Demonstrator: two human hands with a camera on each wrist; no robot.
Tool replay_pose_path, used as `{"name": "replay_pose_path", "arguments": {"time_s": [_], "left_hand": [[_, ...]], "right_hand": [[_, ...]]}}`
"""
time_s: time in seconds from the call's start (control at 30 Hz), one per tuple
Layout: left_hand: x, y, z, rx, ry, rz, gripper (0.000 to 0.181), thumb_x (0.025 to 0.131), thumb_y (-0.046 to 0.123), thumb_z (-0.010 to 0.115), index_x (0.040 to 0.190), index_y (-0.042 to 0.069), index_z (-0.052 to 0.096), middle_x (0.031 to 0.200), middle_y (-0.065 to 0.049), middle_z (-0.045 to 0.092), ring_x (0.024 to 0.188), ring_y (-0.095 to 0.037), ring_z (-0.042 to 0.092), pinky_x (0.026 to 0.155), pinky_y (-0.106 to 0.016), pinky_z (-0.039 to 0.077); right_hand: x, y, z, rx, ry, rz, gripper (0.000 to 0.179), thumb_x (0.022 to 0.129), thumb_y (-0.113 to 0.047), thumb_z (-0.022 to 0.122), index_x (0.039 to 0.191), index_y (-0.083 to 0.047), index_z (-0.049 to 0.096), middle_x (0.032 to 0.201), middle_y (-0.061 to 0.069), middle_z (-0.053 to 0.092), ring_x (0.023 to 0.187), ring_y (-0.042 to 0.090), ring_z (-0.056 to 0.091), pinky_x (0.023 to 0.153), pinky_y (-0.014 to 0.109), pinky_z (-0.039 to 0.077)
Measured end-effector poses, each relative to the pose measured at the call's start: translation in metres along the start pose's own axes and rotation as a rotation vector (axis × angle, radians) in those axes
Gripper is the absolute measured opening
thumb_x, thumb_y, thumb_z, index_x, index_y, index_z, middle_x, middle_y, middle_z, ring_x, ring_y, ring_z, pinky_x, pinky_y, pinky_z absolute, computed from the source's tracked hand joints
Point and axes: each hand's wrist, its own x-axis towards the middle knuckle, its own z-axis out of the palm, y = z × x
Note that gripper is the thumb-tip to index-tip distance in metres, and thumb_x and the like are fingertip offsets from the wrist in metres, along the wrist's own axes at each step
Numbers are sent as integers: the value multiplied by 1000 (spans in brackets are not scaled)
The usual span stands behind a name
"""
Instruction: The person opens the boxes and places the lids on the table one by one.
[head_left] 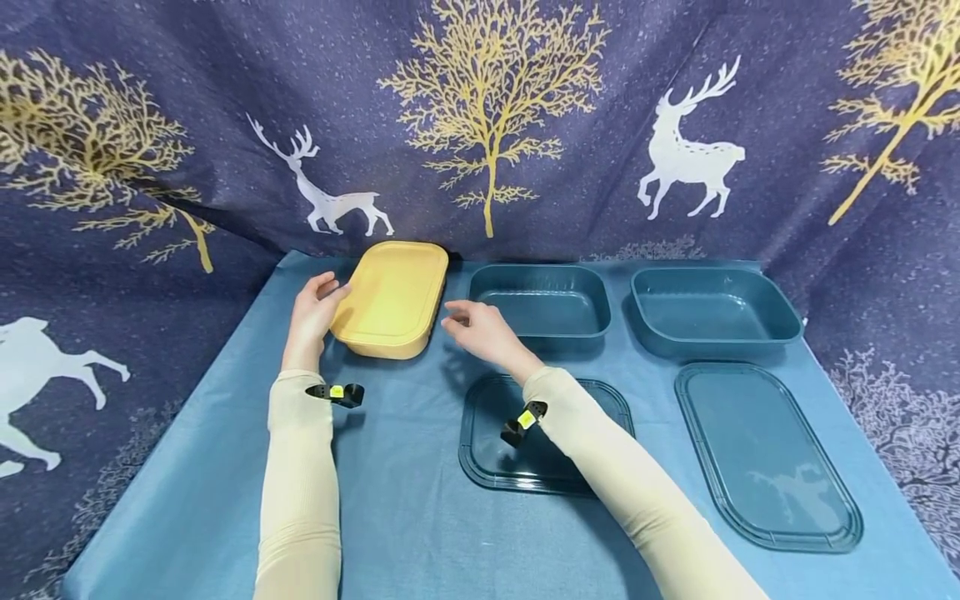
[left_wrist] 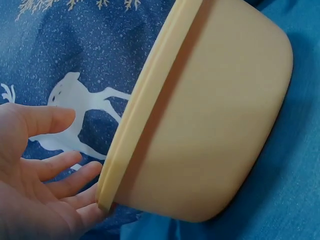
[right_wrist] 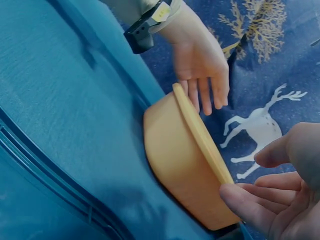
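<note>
A yellow lidded box (head_left: 392, 293) stands at the back left of the table, its lid on. Beside its left edge is my left hand (head_left: 312, 315), fingers loosely bent and thumb apart. In the left wrist view the fingertips of the left hand (left_wrist: 55, 185) are right at the rim of the yellow box (left_wrist: 210, 110). My right hand (head_left: 480, 332) hovers off the box's right side, with relaxed fingers. From the right wrist view, the little-finger side of the right hand (right_wrist: 280, 190) overlaps the lid's edge (right_wrist: 207, 145). Neither hand grips anything.
Two dark teal boxes without lids, a middle one (head_left: 540, 329) and a right one (head_left: 716, 337), stand along the back. In front lie two teal lids, one (head_left: 487, 467) under my right forearm, the other (head_left: 772, 450) at the right. A patterned cloth (head_left: 555, 167) hangs behind.
</note>
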Motion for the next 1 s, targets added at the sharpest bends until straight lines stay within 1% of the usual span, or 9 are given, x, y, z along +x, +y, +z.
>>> {"name": "replay_pose_path", "arguments": {"time_s": [0.17,0.23,0.3,0.43,0.53,0.63,0.8,0.87,1.0], "left_hand": [[2,-7,-1,-8,-28,-13,66,103,27,59,159,6,29,158,-17,36,145,-30,33,117,-44,28],[3,-10,-1,-12,-35,-14,66,102,26,58,158,4,30,157,-18,36,144,-31,34,117,-44,29],[4,-13,-1,-11,-42,-15,67,102,27,59,158,3,30,157,-19,37,144,-30,35,117,-43,30],[5,-18,0,-11,-47,-15,70,101,28,61,157,2,30,157,-19,36,143,-30,35,116,-43,30],[6,-20,2,2,-50,-23,71,101,28,61,158,3,28,157,-20,35,144,-32,34,116,-44,31],[6,-23,3,7,-57,-41,71,101,28,61,159,4,27,158,-21,34,143,-33,35,115,-45,32],[6,-27,4,20,-84,-75,75,102,33,60,161,8,22,160,-20,30,142,-34,38,114,-46,35],[6,-28,3,22,-97,-82,75,102,34,59,161,8,21,160,-20,30,141,-34,40,113,-46,36],[5,-29,4,16,-115,-79,75,103,32,59,162,8,19,159,-21,32,136,-34,46,110,-44,40]], "right_hand": [[4,-2,12,-69,-7,15,49,105,-29,55,147,-4,52,127,12,68,112,25,66,89,38,55],[6,-3,17,-89,-9,20,49,105,-30,55,147,-5,52,127,11,68,111,24,66,87,38,55],[8,-2,22,-102,-6,20,48,105,-31,55,146,-6,53,124,10,69,106,22,68,82,35,55],[11,1,31,-113,21,0,45,104,-31,57,142,-7,57,118,10,71,86,15,69,68,29,53],[12,4,36,-107,45,-7,45,103,-31,59,141,-6,58,115,10,72,76,11,67,64,27,52],[13,4,40,-91,73,3,46,102,-32,61,140,-6,59,114,9,72,79,13,69,68,28,54],[15,4,44,-73,108,28,50,100,-35,64,140,-5,59,114,8,72,94,18,70,79,33,56],[16,4,45,-68,111,41,51,99,-36,65,140,-6,58,115,7,72,98,19,70,81,34,56],[17,4,46,-31,110,62,53,99,-34,66,142,-6,56,117,7,72,99,19,70,82,35,56]]}}
